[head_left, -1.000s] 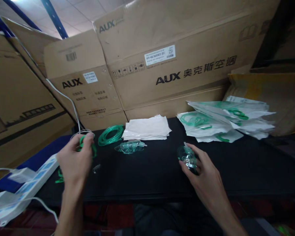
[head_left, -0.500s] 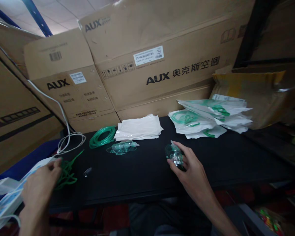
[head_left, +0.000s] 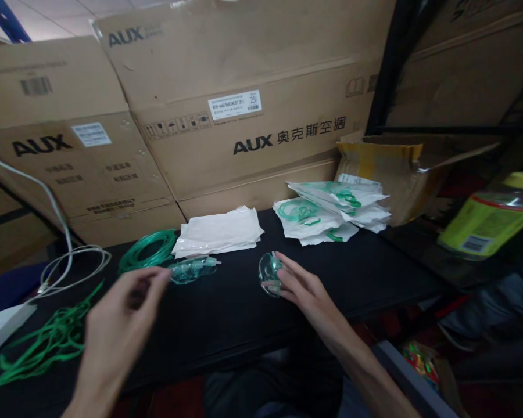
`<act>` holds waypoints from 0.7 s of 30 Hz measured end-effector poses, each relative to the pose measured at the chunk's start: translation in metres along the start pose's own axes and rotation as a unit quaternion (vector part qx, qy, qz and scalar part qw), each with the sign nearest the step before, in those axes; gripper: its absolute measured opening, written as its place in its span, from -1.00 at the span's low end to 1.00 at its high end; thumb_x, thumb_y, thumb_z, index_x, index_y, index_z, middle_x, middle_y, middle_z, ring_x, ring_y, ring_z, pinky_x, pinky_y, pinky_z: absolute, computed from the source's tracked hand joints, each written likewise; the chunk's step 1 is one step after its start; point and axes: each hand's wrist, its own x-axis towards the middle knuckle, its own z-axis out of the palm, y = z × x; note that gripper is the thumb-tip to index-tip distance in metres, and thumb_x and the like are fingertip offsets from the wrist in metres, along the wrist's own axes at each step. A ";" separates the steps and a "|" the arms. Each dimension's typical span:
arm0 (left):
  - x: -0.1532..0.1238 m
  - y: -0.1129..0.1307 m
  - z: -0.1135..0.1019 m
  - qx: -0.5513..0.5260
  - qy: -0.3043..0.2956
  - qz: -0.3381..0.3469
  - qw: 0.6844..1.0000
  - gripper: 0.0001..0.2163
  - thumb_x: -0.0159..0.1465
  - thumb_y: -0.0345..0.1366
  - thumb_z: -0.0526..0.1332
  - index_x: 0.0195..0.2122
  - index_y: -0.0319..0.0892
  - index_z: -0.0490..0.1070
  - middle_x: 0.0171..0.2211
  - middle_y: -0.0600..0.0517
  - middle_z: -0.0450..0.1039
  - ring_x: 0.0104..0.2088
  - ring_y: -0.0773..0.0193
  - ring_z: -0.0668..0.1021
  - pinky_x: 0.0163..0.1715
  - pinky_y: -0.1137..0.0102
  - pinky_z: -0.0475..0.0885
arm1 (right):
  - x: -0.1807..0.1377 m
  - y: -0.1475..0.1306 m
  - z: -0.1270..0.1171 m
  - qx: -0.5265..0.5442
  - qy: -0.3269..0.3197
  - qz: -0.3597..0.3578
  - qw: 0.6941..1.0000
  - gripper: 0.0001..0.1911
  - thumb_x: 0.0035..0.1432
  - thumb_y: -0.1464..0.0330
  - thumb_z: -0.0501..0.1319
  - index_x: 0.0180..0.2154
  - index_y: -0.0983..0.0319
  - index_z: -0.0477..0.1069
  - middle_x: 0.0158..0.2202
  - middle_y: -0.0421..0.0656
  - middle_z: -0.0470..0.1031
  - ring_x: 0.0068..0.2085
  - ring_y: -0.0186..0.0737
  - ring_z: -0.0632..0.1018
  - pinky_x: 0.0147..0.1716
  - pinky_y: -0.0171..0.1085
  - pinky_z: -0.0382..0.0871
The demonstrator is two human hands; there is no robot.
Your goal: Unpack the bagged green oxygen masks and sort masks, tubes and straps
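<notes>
My right hand (head_left: 298,284) holds a clear green-tinted oxygen mask (head_left: 268,273) over the black table, its fingers closed on the mask's right side. My left hand (head_left: 128,313) is raised above the table with thumb and fingertips pinched together. Whatever is between those fingertips, if anything, I cannot make out. Just right of them lies a second clear mask (head_left: 194,269). Loose green elastic straps (head_left: 54,337) lie in a tangle left of my left hand. Behind that hand sits a coil of green tubing (head_left: 150,248).
A stack of white bags (head_left: 220,232) lies at the back middle. Packed bags with green tubing (head_left: 318,212) are piled right of it. Large cartons (head_left: 192,75) stand behind. A power strip (head_left: 6,325) and white cable are at left, a yellow-capped bottle (head_left: 490,217) at right.
The view has turned to the right, bringing the bottle into sight. My left hand has moved right, away from the green straps toward the lying mask. The right hand still holds its mask.
</notes>
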 end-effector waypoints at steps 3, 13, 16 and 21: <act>-0.023 0.074 0.050 -0.109 -0.129 0.177 0.970 -0.74 0.32 -0.05 0.28 -0.04 0.00 0.56 -0.06 0.02 0.59 -0.04 0.10 0.58 0.00 0.23 0.49 | 0.002 -0.004 0.000 0.033 -0.014 0.030 0.999 -0.38 0.25 0.11 0.30 0.27 0.20 0.38 0.03 -0.01 0.62 -0.08 -0.04 0.70 0.10 0.07 0.51; -0.030 0.082 0.088 -0.257 -0.196 0.075 0.943 -0.79 0.37 -0.15 0.24 -0.09 -0.09 0.59 -0.10 -0.01 0.64 -0.11 0.16 0.64 -0.09 0.35 0.55 | 0.009 -0.001 0.000 -0.026 -0.027 -0.018 0.999 -0.46 0.15 0.20 0.38 0.12 0.24 0.46 -0.09 -0.10 0.60 -0.22 -0.20 0.67 -0.16 -0.18 0.61; -0.027 0.081 0.083 -0.315 -0.249 -0.006 0.916 -0.75 0.36 -0.11 0.22 -0.09 -0.09 0.61 -0.11 0.00 0.65 -0.15 0.16 0.66 -0.17 0.40 0.58 | 0.005 -0.004 -0.001 -0.058 -0.029 -0.037 0.997 -0.60 0.14 0.23 0.39 0.01 0.19 0.49 -0.03 -0.12 0.60 -0.04 -0.15 0.64 -0.09 -0.23 0.58; -0.028 0.078 0.083 -0.427 -0.304 -0.064 0.849 -0.78 0.34 -0.16 0.25 -0.11 -0.08 0.63 -0.11 0.01 0.64 -0.13 0.16 0.65 -0.05 0.33 0.60 | 0.003 -0.001 -0.001 -0.086 -0.065 -0.045 0.993 -0.60 0.17 0.30 0.37 0.05 0.14 0.45 -0.02 -0.17 0.60 -0.01 -0.18 0.63 -0.09 -0.28 0.56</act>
